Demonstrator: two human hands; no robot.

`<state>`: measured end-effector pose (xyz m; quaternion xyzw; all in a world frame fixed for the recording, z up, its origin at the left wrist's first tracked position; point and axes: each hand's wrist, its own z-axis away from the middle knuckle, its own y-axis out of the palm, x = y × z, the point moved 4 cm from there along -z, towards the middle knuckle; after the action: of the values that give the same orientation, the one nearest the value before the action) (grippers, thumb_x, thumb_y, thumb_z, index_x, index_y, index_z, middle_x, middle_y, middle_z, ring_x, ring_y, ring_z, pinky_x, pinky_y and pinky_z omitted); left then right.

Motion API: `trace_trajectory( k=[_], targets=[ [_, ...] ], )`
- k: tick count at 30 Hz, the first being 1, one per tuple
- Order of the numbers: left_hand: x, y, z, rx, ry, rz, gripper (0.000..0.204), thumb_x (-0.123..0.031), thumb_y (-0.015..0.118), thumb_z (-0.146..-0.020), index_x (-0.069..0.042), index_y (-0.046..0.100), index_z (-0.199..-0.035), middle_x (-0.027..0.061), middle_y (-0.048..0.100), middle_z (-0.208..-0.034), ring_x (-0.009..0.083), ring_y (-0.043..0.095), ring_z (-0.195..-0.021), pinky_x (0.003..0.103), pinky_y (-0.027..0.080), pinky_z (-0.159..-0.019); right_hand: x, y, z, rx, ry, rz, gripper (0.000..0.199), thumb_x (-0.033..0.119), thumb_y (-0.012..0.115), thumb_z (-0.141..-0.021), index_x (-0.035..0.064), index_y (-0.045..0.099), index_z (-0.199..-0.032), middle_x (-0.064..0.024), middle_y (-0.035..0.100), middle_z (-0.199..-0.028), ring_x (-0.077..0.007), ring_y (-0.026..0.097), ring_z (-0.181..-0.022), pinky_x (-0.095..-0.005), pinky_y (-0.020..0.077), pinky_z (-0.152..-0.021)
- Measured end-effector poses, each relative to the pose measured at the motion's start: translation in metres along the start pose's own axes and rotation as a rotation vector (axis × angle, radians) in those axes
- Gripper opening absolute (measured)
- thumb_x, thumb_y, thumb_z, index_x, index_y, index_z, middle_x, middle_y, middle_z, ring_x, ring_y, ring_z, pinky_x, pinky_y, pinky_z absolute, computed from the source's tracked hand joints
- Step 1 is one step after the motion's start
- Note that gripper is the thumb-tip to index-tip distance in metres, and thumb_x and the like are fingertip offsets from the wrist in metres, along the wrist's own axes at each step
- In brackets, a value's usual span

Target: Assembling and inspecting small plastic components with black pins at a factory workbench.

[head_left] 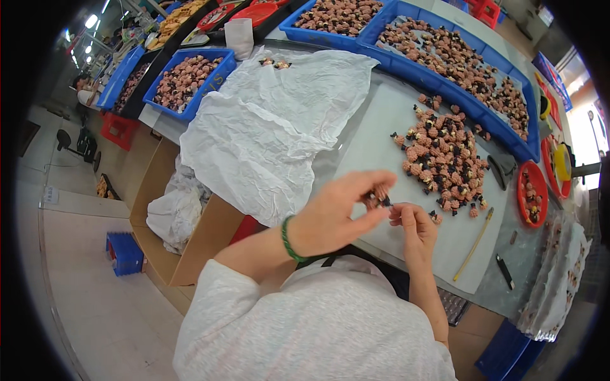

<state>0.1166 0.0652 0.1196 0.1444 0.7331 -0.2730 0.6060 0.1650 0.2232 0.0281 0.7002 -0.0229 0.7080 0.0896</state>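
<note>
My left hand [333, 219], with a green braided bracelet at the wrist, grips a small pink and black figurine [380, 194] between thumb and fingers. Close against the figurine's dark end, the fingertips of my right hand [416, 233] are pinched together. Whatever the right fingertips hold is too small to make out. Both hands are above the near edge of a white sheet [375, 152]. A heap of similar pink, black and cream figurines [445, 155] lies on that sheet, beyond my right hand.
Large blue trays [530, 149] of figurines line the table's far side. Crumpled white paper [273, 127] covers the left part, above an open cardboard box [152, 216]. At right are a thin yellow stick [473, 244], a black-handled tool [505, 272] and a red dish [532, 219].
</note>
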Motion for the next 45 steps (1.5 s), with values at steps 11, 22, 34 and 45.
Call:
trace_trajectory(
  k=[11,22,34,45],
  targets=[
    [0.136,-0.235,-0.184,-0.571,-0.035,-0.931,0.025,-0.015,0.063,-0.069,0.005,0.06,-0.085,0.0179,0.061,-0.082,0.0319,0.056,-0.077,0.037,0.046,-0.073,-0.004,-0.002,-0.006,-0.05,0.016,0.022,0.024,0.019,0.049,-0.091,-0.0031,0.059,-0.092,-0.0082,0.061,-0.082,-0.0129,0.057,-0.073,-0.0245,0.0467,-0.066],
    [0.181,-0.2,-0.191,-0.336,-0.503,-1.482,0.06,-0.05,0.031,-0.087,-0.002,0.048,-0.118,0.0198,0.042,-0.127,0.0361,0.033,-0.122,0.054,0.02,-0.099,-0.003,-0.028,-0.006,-0.158,-0.105,0.304,0.014,0.009,0.055,-0.085,-0.0012,0.06,-0.092,-0.0078,0.061,-0.084,-0.0122,0.058,-0.074,-0.0242,0.0477,-0.064],
    [0.154,-0.203,-0.179,-0.459,-0.229,-1.464,0.064,-0.049,0.039,-0.086,-0.009,0.025,-0.135,0.0151,0.023,-0.141,0.0332,0.022,-0.129,0.061,0.017,-0.097,0.019,-0.069,0.023,-0.458,-0.404,0.66,0.016,0.001,0.062,-0.073,0.0029,0.061,-0.089,-0.008,0.061,-0.082,-0.0167,0.058,-0.073,-0.0262,0.046,-0.058],
    [-0.06,0.039,-0.007,0.464,0.359,-0.897,0.052,-0.021,0.059,-0.079,-0.002,0.043,-0.125,0.0136,0.049,-0.122,0.0313,0.041,-0.118,0.051,0.017,-0.101,0.012,-0.095,0.02,-0.505,-0.22,0.621,0.017,0.002,0.062,-0.074,0.0026,0.061,-0.091,-0.0059,0.06,-0.085,-0.0125,0.056,-0.07,-0.0227,0.0436,-0.057]
  ],
)
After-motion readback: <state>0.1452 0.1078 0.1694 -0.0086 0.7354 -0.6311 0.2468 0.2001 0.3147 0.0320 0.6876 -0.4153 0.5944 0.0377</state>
